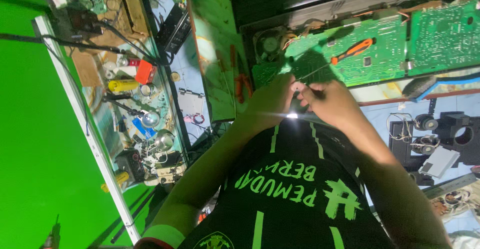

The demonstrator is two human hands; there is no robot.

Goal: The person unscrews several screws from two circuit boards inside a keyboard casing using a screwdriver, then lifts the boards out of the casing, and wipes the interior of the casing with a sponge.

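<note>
My left hand (270,101) and my right hand (330,101) meet in front of my chest, fingertips pinched together on a small dark green circuit board (306,63) that stands up between them. Behind it lies a long green circuit board (385,54) in an open chassis. An orange-handled screwdriver (352,49) rests on that long board, its thin shaft pointing down toward my fingers. A bright spot of light (292,115) glows just below my hands. My black shirt with green print (295,194) fills the bottom of the view.
A small fan (270,44) sits at the left end of the chassis, and a second green board (442,34) at the right. Red-handled pliers (241,86) lie on a green panel. A cluttered glass shelf holds a yellow cylinder (122,85) and a red box (145,71). Black parts (452,134) stand at right.
</note>
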